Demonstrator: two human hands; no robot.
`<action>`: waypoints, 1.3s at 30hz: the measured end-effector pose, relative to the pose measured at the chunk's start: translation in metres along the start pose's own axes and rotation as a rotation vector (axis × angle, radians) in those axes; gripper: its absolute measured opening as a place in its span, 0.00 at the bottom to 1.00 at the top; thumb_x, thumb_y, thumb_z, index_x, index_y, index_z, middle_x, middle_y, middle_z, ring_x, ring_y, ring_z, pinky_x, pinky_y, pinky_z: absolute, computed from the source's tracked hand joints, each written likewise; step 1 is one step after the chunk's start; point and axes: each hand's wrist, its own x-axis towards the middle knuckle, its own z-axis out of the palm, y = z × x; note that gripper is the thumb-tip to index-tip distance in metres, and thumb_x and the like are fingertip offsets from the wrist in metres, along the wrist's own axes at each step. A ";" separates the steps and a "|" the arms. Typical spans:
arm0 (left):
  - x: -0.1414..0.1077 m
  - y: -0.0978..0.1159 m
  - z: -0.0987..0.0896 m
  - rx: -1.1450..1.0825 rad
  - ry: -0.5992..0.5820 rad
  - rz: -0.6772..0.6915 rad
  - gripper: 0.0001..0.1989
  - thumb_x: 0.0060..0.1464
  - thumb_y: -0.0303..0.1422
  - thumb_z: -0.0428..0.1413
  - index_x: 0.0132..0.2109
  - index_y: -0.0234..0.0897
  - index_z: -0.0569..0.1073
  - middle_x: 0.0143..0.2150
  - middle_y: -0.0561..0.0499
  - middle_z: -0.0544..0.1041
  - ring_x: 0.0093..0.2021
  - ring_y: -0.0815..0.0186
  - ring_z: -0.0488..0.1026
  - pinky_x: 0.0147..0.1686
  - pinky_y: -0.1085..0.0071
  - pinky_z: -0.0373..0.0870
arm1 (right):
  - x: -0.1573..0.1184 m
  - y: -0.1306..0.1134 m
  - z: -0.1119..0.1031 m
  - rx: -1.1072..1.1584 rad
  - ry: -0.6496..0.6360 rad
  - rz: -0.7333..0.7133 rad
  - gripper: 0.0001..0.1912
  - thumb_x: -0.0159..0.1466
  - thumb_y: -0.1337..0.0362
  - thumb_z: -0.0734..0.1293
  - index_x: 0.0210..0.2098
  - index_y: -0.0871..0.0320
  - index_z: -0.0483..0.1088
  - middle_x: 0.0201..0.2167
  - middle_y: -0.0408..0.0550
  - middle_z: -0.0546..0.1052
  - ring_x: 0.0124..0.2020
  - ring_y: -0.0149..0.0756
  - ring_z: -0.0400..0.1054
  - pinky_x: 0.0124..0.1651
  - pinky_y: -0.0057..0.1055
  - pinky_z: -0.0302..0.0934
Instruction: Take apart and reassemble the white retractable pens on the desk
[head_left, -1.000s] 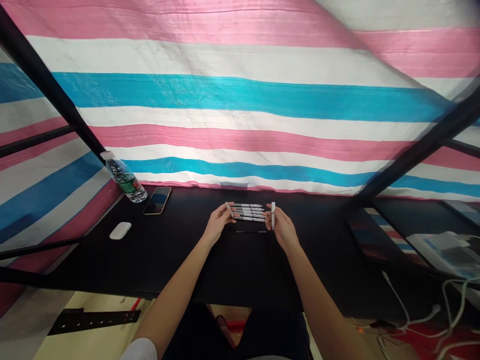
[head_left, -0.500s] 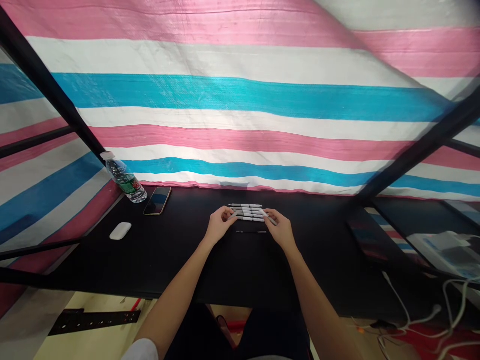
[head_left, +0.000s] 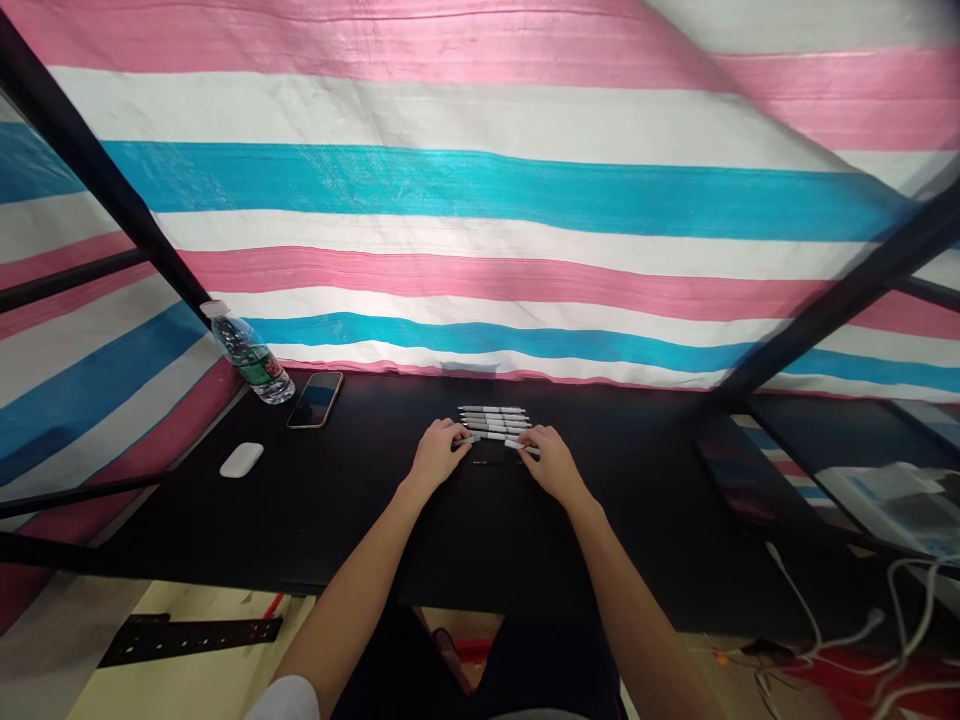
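The left hand and right hand curl half-closed, their fingertips apparently gripping the two ends of the lowest white marker. It lies against a row of parallel markers on the black desk, just above a thin black pen.

Black table holds pens, phone, bottle, probably mouse.

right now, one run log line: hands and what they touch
left hand: grey-tipped white marker | right hand: white marker end | nearby: row of white markers, thin black pen
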 end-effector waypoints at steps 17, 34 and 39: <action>-0.002 0.016 -0.019 0.073 -0.235 0.277 0.09 0.52 0.40 0.60 0.35 0.39 0.76 0.36 0.50 0.72 0.41 0.60 0.65 0.42 0.63 0.58 | 0.001 -0.012 -0.006 -0.023 -0.043 -0.140 0.04 0.60 0.68 0.66 0.29 0.55 0.70 0.31 0.48 0.70 0.36 0.41 0.61 0.41 0.38 0.61; -0.002 0.023 -0.015 -0.106 -0.074 0.302 0.07 0.59 0.32 0.52 0.35 0.37 0.73 0.34 0.50 0.73 0.39 0.63 0.66 0.42 0.65 0.63 | 0.002 -0.024 -0.008 0.235 -0.040 -0.073 0.05 0.63 0.65 0.62 0.31 0.55 0.69 0.29 0.47 0.72 0.33 0.37 0.64 0.38 0.35 0.62; -0.001 0.028 -0.009 -0.416 -0.005 0.098 0.09 0.57 0.36 0.54 0.34 0.36 0.74 0.30 0.51 0.73 0.30 0.67 0.66 0.32 0.70 0.64 | 0.004 -0.024 -0.006 0.669 -0.029 0.229 0.09 0.59 0.57 0.68 0.31 0.56 0.71 0.25 0.44 0.73 0.25 0.33 0.66 0.28 0.31 0.61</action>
